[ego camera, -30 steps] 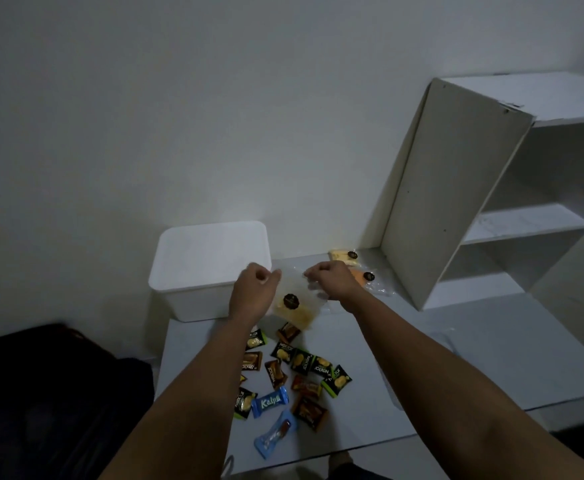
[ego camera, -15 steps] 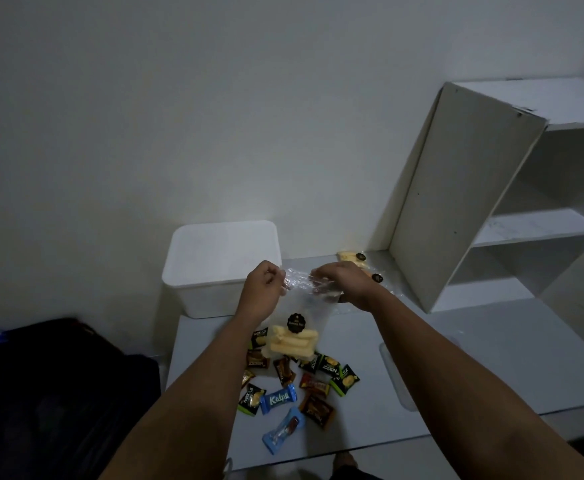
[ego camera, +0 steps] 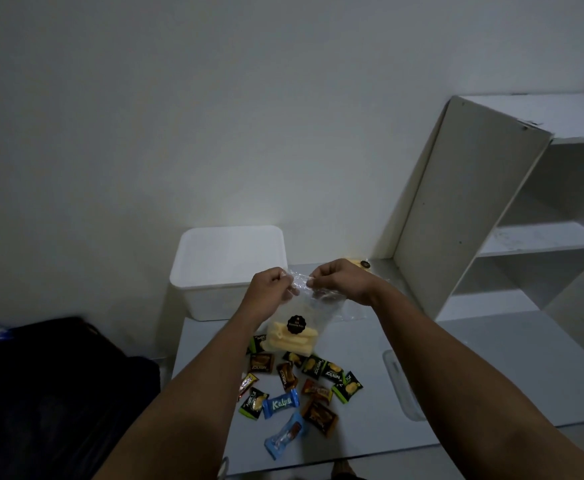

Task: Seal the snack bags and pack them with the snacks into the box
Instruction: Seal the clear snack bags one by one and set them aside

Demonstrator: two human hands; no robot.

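Both hands are raised above the pale grey bench (ego camera: 474, 368), holding a clear plastic snack bag (ego camera: 299, 317) by its crinkled top edge. The left hand (ego camera: 268, 292) pinches the left part of the opening, and the right hand (ego camera: 339, 280) pinches the right part, so each grip is closed on the bag. The bag hangs free of the bench, with pale yellow stick snacks (ego camera: 288, 341) bunched at its bottom behind a round black label (ego camera: 296, 324).

Just beyond the hands sits the white rectangular plastic box (ego camera: 228, 268). Below the bag a scatter of small wrapped snacks (ego camera: 304, 386) lies on the bench, green, brown and blue wrappers among them. Another clear bag with a black label (ego camera: 361, 264) lies behind the right hand, near a white shelf unit (ego camera: 484, 209).
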